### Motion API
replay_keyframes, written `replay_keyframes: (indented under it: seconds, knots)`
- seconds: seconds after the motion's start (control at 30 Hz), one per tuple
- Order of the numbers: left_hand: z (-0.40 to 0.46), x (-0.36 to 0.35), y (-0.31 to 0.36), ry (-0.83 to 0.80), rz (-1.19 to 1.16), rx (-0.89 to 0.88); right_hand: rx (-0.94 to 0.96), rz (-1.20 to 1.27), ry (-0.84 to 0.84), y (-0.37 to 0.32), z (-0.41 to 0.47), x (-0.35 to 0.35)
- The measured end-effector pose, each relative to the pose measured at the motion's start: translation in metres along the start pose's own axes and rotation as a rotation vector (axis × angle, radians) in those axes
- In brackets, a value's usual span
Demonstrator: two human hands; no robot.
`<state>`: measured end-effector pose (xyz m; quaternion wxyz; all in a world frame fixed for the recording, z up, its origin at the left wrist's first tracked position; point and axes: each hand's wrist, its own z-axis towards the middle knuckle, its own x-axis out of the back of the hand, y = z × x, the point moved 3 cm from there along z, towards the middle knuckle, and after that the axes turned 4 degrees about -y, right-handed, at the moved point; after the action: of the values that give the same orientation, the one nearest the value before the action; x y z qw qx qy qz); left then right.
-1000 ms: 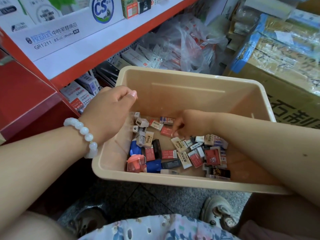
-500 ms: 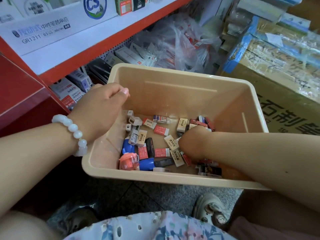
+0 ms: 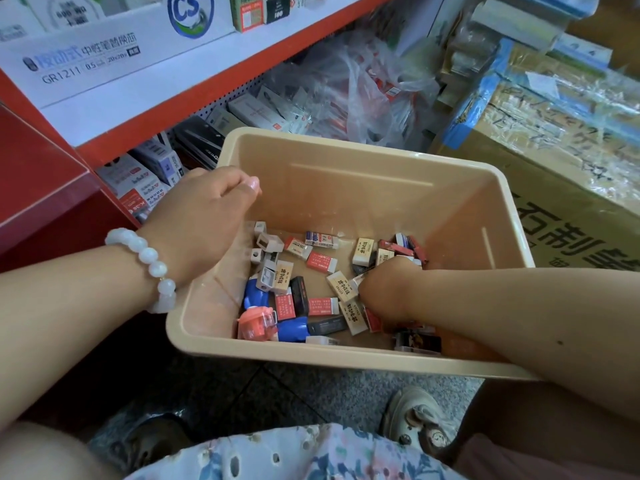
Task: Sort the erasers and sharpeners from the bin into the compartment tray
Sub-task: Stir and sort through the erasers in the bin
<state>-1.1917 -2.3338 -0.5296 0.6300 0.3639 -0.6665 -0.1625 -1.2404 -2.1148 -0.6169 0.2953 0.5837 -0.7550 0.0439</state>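
Observation:
A beige plastic bin [image 3: 346, 202] sits in front of me on the floor. Its bottom holds several erasers, such as a red one [image 3: 321, 262] and a cream one [image 3: 363, 251]. Sharpeners lie there too: a small grey sharpener [image 3: 268, 242], a blue sharpener [image 3: 256, 296] and a pink sharpener [image 3: 258, 322]. My left hand [image 3: 204, 216], with a white bead bracelet at the wrist, is curled over the bin's left rim. My right hand [image 3: 384, 289] reaches down into the pile at the right; its fingertips are buried among the erasers. No compartment tray is in view.
A red shelf [image 3: 194, 109] with stationery boxes stands at the left and behind the bin. A clear plastic bag of goods [image 3: 346, 88] lies behind it. A taped cardboard box [image 3: 561, 168] presses against the right side. My shoes [image 3: 415, 420] rest on the grey floor.
My right hand has slid from the middle of the bin toward its right side and dug deeper into the erasers. My left hand keeps its hold on the rim.

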Motion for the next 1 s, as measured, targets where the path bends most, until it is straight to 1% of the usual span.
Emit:
replay_keyframes:
  seconds: [0.27,0.43,0.57,0.63,0.8,0.87,0.93,1.0]
  knots:
    - [0.0,0.0,0.0,0.01,0.015,0.0,-0.014,0.072,-0.008,0.003,0.005,-0.003]
    - [0.0,0.0,0.0,0.016,0.006,-0.002,0.005,0.028,0.022,0.003,0.004,-0.003]
    - [0.001,0.0,0.001,0.013,0.01,-0.011,0.01,0.046,0.051,0.003,0.004,-0.003]
    - [0.001,0.0,0.001,0.007,0.007,-0.014,-0.002,0.101,0.062,0.006,0.005,-0.002]
    - [0.002,-0.001,-0.002,-0.013,0.003,-0.015,-0.113,0.43,0.085,0.025,0.013,0.006]
    - [0.002,0.0,-0.001,-0.001,0.001,-0.011,-0.109,0.49,0.072,0.029,0.015,0.007]
    - [0.001,0.0,0.0,0.01,0.006,-0.008,-0.054,0.427,0.038,0.025,0.012,0.007]
    - [0.001,0.0,0.001,0.007,0.005,-0.008,-0.003,0.264,0.019,0.017,0.008,0.005]
